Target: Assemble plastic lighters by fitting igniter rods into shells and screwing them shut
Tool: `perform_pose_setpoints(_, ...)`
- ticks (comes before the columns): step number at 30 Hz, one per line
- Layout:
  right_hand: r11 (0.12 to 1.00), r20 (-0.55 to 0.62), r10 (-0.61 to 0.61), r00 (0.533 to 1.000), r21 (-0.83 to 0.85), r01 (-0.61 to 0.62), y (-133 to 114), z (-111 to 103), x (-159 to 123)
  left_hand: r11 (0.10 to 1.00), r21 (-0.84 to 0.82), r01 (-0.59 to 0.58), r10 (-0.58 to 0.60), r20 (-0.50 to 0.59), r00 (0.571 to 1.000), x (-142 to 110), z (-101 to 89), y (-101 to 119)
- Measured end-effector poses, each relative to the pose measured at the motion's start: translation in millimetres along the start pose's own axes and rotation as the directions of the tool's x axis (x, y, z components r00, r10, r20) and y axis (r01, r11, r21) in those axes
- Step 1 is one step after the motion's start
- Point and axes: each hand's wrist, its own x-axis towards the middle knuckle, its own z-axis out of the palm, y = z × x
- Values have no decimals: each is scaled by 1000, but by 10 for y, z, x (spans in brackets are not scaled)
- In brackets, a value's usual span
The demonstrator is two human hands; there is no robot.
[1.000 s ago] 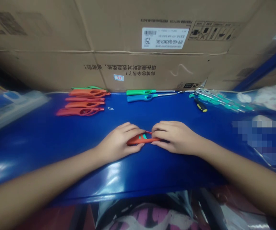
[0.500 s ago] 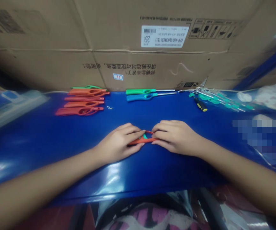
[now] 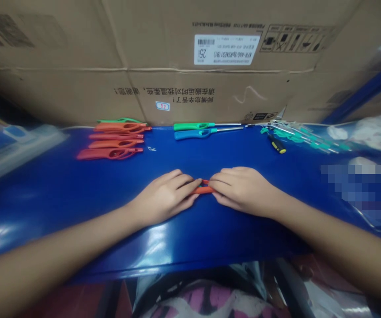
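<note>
Between my two hands, low over the blue table (image 3: 177, 247), is an orange lighter handle (image 3: 205, 190), partly covered by fingers. My left hand (image 3: 165, 196) is closed around its left part, its thumb and fingers near a bit of green at the opening. At the right end, my right hand (image 3: 243, 190) grips it with bent fingers. Behind, green (image 3: 190, 126) and blue (image 3: 193, 134) long-nosed lighters with metal tubes lie side by side. Orange and red lighter handles (image 3: 111, 153) are stacked in a row at the back left.
A cardboard box wall (image 3: 170, 53) stands along the table's back. At the back right lie metal rods with teal parts (image 3: 303, 137) and a black-and-yellow screwdriver (image 3: 277, 145). Small white pieces (image 3: 151, 149) lie beside the handles. A pale plastic object (image 3: 21, 145) is at left.
Both hands stay in nearly the same place. The orange handle has turned slightly between them, and my left fingers cover more of it, so less of its green part shows.
</note>
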Motion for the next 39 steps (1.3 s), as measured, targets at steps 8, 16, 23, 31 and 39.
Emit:
perform_pose_setpoints(8,967,-87,145,986,225,-123,16,48,-24,990,-129,59,-63,-26,998,-33,14,-14)
perform_pose_setpoints(16,951,-7,169,986,263,-162,22,-4,18,976,-192,101,-108,-30,994,-45,26,5)
perform_pose_setpoints(23,924,27,297,955,243,-294,69,49,1,984,-127,122,-130,-54,990,-51,24,-70)
perform_pose_setpoints(31,946,39,203,978,249,-206,131,41,17,968,-185,168,-183,-72,980,-51,48,-68)
perform_pose_setpoints(39,969,-133,69,989,244,-35,87,78,-3,969,-239,59,-85,-98,992,-59,49,-85)
